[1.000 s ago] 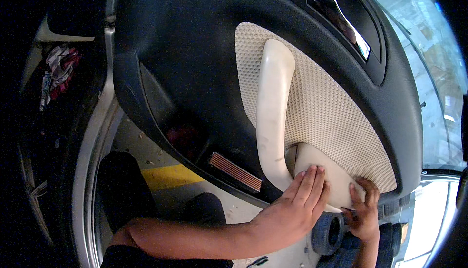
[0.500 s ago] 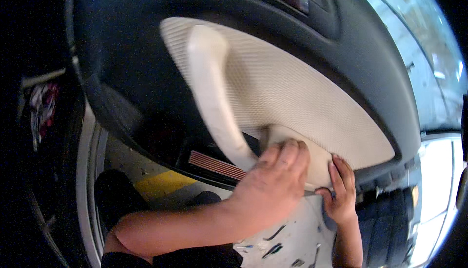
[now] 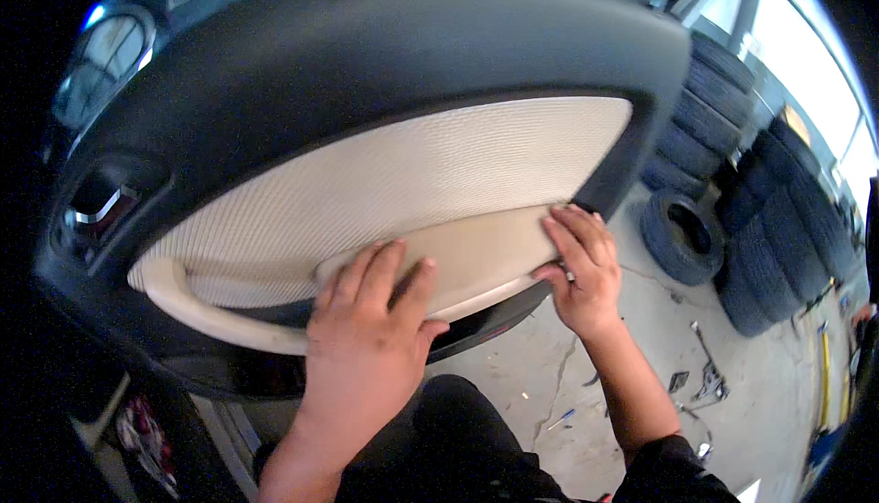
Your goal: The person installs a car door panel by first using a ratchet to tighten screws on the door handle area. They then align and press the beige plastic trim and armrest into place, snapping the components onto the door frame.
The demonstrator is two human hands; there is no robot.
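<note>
Cracked grey concrete floor [image 3: 549,366] runs under me along the lower right of the frame, scattered with small tools and scraps. Nearest, my left hand [image 3: 366,347] lies flat at lower centre, fingers spread and unclenched, palm pressing on the cream armrest pad [image 3: 476,251] of the car door panel [image 3: 366,64]; it grips nothing, it just bears down, which looks to me like a way of keeping the pad seated against the panel. Just right of it, my right hand [image 3: 581,270] hooks its fingertips over the pad's far end, where the cream piece meets the dark surround, thumb tucked beneath the lower edge, so that end is pinched rather than merely touched. Left of my hands, the cream pull handle [image 3: 211,306] curves toward the frame's left. Above it spreads the woven cream insert [image 3: 385,183], ringed by black plastic that fills the upper frame. Farther off, stacked tyres [image 3: 732,173] stand at upper right beside a bright opening.
</note>
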